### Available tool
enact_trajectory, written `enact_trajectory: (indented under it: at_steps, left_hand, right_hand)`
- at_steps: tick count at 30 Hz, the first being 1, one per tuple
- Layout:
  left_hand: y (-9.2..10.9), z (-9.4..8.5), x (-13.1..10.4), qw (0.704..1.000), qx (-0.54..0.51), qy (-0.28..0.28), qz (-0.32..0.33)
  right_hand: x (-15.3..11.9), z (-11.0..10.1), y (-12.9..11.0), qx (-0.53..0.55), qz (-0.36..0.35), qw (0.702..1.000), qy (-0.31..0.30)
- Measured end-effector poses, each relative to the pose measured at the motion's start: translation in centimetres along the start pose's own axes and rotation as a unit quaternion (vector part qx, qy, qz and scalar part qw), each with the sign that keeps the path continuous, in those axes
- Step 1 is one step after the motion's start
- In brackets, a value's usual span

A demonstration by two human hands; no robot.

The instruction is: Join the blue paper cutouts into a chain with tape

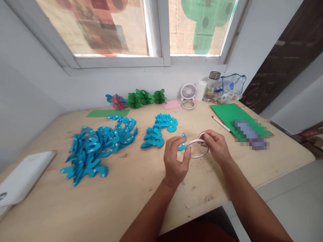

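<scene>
Both hands are raised over the wooden table around a narrow roll of white tape (pixel 198 157). My left hand (pixel 175 158) grips the roll's left side with thumb and fingers. At its upper right, my right hand (pixel 217 146) pinches a short strip of tape that curls off the roll. One small blue paper piece (pixel 183 146) with white squares lies just behind my left fingers, partly hidden. Farther left is a group of curved blue paper pieces (pixel 154 137). A bigger heap of blue paper pieces (pixel 93 144), many dotted with white squares, spreads over the table's left half.
Folded green paper figures (pixel 145 97) and a pink one (pixel 118 101) stand along the wall. A small fan (pixel 188 91), another tape roll (pixel 188 105) and a glass bottle (pixel 211 88) are behind. Green sheets (pixel 227 112) and a pen (pixel 220 123) lie right; a white device (pixel 27 174) left.
</scene>
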State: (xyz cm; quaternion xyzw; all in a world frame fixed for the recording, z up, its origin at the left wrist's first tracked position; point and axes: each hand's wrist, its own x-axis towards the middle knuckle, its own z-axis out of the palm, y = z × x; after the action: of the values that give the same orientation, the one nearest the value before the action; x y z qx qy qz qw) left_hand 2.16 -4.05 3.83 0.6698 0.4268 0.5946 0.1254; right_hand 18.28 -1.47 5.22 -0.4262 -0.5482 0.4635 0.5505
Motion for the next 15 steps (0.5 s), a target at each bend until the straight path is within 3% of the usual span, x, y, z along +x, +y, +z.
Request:
enact_trajectory:
  at_steps: [3, 5, 9, 15]
  left_hand:
    - [-0.19, -0.06, 0.28, 0.996, -0.05, -0.056, -0.051]
    - [-0.4, 0.17, 0.34, 0.979, -0.117, -0.112, -0.121]
    - [-0.49, 0.54, 0.51, 0.905, -0.277, -0.174, -0.272]
    - [-0.37, 0.08, 0.96, 0.813, -0.387, -0.236, -0.366]
  right_hand:
    - [-0.2, 0.24, -0.78, -0.046, -0.015, 0.997, -0.056]
    - [-0.25, 0.39, -1.1, -0.061, -0.024, 0.995, -0.076]
    - [-0.15, 0.29, -0.97, -0.062, -0.034, 0.994, -0.085]
    - [0.01, -0.04, -0.61, -0.056, -0.054, 0.994, -0.07]
